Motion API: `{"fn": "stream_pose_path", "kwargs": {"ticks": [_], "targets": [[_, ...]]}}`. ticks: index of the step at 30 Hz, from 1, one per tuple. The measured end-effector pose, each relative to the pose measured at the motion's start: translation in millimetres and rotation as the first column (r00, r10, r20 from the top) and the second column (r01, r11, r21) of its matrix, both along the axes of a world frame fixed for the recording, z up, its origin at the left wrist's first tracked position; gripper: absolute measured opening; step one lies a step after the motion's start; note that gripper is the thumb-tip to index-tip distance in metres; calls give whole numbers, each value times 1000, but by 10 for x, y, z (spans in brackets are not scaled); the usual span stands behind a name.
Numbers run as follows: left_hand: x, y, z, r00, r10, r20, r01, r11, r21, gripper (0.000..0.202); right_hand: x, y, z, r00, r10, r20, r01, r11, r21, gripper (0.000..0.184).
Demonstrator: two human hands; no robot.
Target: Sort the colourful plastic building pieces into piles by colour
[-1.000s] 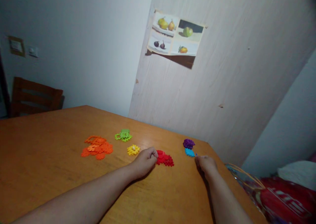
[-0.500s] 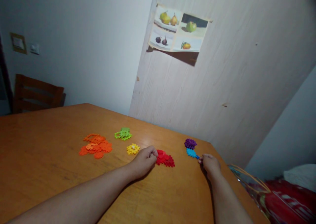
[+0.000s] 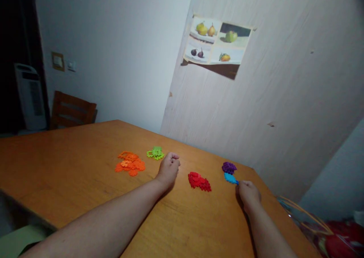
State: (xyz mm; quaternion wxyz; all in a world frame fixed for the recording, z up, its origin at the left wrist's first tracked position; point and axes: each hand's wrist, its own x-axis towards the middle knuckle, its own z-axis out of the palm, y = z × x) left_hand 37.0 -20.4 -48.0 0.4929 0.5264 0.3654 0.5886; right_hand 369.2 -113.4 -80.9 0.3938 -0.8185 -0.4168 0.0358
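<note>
My left hand (image 3: 170, 169) is closed above the middle of the table, its fingers curled in; what it holds, if anything, is hidden. Just left of it lie lime-green toothed plastic pieces (image 3: 155, 153). A red heap of similar pieces (image 3: 199, 181) sits to its right. On the right side, my right hand (image 3: 249, 191) rests low at the table with fingers closed at a dark blue piece (image 3: 237, 182), mostly covered by the hand. Light blue pieces (image 3: 230, 178) lie against that piece, with a purple heap (image 3: 229, 168) just behind them.
Orange pieces (image 3: 130, 164) are spread on the wooden table (image 3: 176, 227) at left. Behind stand a wooden chair (image 3: 74, 108) and the wall with a fruit print (image 3: 218, 44). Cords (image 3: 305, 212) and a red bag (image 3: 341, 239) lie beyond the right edge.
My view has swung left. My left hand has moved away from the red heap, up and left, now covering where the yellow pieces showed. My right hand stays beside the blue pieces.
</note>
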Motion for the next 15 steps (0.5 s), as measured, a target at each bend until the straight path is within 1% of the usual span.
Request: {"fn": "stream_pose_path", "kwargs": {"ticks": [3,5,7,9,10,12,14,15], "targets": [[-15,54,-32,999,20,-39,-20,1000,-2,11,-173,18,23,999,-27,-39,26,999,-21,26],[-2,69,-90,991,32,-132,-28,999,36,9,-309,7,25,990,-24,-139,19,999,-34,28],[17,65,-150,969,18,-246,5,996,91,9,-441,-30,17,964,12,-266,-14,1000,-7,31],[31,46,-190,942,-8,-336,59,988,144,9,-543,-83,6,947,64,-315,-54,998,40,36],[35,36,-197,930,-12,-368,74,985,156,9,-578,-108,0,951,80,-298,-68,996,50,39],[33,27,-186,920,-2,-392,75,983,170,9,-613,-143,-14,973,91,-213,-85,996,38,44],[15,44,-142,939,29,-344,32,985,170,9,-610,-151,-30,985,121,-122,-120,993,13,47],[-1,66,-111,956,48,-290,-2,987,159,9,-599,-146,-38,985,147,-89,-147,989,7,48]]}}
